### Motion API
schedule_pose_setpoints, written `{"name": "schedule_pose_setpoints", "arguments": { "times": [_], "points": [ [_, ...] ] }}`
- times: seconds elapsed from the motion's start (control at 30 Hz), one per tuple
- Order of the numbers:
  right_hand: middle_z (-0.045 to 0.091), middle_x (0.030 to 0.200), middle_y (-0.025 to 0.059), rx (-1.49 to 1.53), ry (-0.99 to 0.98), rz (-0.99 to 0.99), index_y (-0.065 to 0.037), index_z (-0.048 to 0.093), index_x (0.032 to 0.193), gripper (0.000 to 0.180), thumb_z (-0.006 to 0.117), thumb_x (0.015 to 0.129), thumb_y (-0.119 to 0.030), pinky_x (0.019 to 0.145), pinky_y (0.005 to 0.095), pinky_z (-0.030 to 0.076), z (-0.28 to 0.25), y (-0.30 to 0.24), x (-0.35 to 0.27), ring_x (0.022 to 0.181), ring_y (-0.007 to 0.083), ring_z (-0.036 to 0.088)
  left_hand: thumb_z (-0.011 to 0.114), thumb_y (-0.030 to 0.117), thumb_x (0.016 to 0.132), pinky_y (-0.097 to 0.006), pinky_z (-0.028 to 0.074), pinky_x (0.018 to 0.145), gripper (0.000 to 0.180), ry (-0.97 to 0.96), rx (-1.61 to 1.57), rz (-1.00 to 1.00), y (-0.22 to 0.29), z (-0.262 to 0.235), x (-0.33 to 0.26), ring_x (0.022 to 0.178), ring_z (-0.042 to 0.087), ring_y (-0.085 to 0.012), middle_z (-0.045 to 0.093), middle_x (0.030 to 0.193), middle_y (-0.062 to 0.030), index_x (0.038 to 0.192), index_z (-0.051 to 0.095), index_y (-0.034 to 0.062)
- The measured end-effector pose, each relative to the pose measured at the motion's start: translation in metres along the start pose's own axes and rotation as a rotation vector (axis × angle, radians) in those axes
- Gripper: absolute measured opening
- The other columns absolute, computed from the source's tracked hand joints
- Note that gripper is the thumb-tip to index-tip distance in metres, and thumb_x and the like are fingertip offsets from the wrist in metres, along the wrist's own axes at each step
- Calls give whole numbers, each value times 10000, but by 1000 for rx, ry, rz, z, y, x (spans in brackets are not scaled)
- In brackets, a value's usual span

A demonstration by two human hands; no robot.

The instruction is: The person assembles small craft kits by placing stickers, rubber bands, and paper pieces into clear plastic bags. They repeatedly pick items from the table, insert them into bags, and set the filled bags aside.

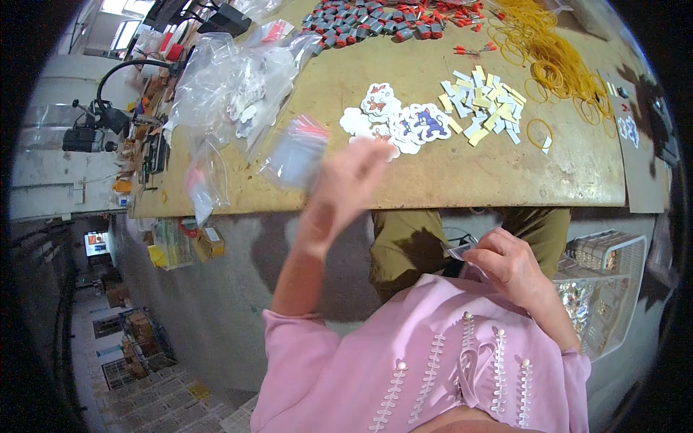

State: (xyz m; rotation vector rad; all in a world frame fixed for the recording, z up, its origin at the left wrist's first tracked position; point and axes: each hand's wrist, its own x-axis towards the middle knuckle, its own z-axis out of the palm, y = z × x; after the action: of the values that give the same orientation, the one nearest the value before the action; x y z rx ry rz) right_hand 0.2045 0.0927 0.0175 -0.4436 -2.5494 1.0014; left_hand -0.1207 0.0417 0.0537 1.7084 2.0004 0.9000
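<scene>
My left hand [352,180] is over the table by its near edge, smeared by motion. Its fingertips overlap the near side of a pile of white-edged cartoon cutouts [422,124], and whether they touch is unclear. Beside its wrist lies a stack of clear zip bags [294,153] with red-striped tops. In front of my body, below the table edge, my right hand [509,265] is closed in a pinch. A small clear plastic bag [456,251] sticks out of its fingers. Farther right on the table is a heap of small white and yellow strips [485,105].
Large clear bags [238,86] cover the table's left part. Grey-and-red small parts [361,25] lie at the back, tangled yellow rubber bands [552,68] at the right. A white plastic basket [613,296] stands right of my legs. A black clamp-arm device [94,130] is at far left.
</scene>
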Motion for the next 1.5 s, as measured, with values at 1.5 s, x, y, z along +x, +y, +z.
{"name": "schedule_pose_setpoints", "arguments": {
  "times": [1.5],
  "points": [
    [653,1081,112,-162,224,-63,-37,666,1008,223,682,803,-122,854,415,519,14,0,12,1031,310,649,764,-66,927,-280,567,793,113,451,-422,107,-2,26,-49,892,712,-143,772,953,-93,1031,757,-23]
  ]
}}
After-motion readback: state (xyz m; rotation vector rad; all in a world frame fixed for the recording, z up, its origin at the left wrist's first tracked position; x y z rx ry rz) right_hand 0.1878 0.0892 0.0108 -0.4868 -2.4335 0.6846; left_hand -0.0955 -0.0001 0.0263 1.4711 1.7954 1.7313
